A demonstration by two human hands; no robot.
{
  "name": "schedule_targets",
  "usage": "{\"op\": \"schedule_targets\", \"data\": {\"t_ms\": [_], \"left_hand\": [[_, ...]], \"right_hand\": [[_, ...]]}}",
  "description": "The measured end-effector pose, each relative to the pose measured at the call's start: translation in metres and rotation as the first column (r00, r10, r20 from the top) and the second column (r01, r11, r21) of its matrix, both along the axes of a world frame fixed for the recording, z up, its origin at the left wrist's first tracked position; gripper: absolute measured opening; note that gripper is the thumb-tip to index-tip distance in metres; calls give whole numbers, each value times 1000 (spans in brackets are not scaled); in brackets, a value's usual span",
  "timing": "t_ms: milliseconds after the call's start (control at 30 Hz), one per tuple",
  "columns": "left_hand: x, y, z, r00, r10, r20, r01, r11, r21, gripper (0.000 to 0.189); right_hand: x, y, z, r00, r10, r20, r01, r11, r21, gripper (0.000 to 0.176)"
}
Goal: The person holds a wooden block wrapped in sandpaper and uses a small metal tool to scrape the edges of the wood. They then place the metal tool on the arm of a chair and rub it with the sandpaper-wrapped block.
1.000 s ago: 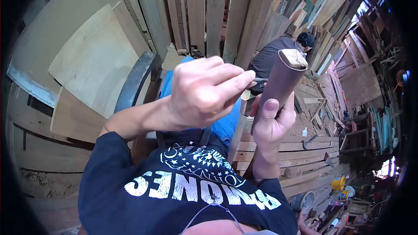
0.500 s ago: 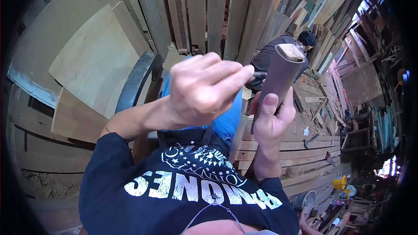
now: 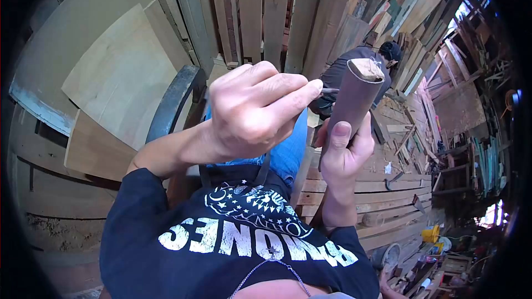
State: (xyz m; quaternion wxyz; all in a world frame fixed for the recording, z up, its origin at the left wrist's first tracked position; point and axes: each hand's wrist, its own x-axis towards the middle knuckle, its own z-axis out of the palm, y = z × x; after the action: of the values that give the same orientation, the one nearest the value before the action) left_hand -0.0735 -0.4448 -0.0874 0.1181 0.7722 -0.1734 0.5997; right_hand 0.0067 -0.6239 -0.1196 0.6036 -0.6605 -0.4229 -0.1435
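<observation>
My left hand (image 3: 260, 111) is closed in a pinch on a thin dark tool (image 3: 331, 90), whose tip points right towards a grey-brown cylinder. Whether the tip touches the cylinder's side is unclear. Wrapped round the lower part of that cylinder (image 3: 356, 95) is my right hand (image 3: 346, 149), with its thumb on the near side. The cylinder stands tilted, its top end to the upper right. Pale, rough wood (image 3: 367, 68) shows inside the rim at the top.
Beyond the cylinder a person (image 3: 346, 61) in dark clothes and a cap bends down. Plywood sheets (image 3: 119, 77) and a curved dark piece (image 3: 174, 102) are at the left. Upright planks (image 3: 249, 16) stand ahead. Stacked boards, scrap wood and a yellow container (image 3: 430, 234) lie to the right.
The cylinder and my right hand have shifted slightly left and down. My left hand has turned a little, and the tool in it now shows as a thinner line.
</observation>
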Motion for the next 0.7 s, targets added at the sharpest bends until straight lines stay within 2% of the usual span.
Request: {"op": "schedule_targets", "data": {"t_ms": [133,233,300,433,700], "left_hand": [[2,3,-1,999,23,31,-23,1000,2,36],[0,8,4,997,65,45,-65,998,14,37],[1,1,-3,998,53,23,-53,999,3,40],[0,2,0,999,34,29,-34,999,4,40],[1,3,-1,997,65,39,-65,998,-1,43]], "right_hand": [[-1,2,1,999,10,-53,-10,1000,4,40],[-1,4,-2,999,-33,27,34,999,-31,40],[-1,4,3,998,1,-59,0,1000,19,40],[-2,2,6,996,-5,-84,7,1000,21,39],[-3,1,5,999,-30,-24,29,999,-35,38]]}}
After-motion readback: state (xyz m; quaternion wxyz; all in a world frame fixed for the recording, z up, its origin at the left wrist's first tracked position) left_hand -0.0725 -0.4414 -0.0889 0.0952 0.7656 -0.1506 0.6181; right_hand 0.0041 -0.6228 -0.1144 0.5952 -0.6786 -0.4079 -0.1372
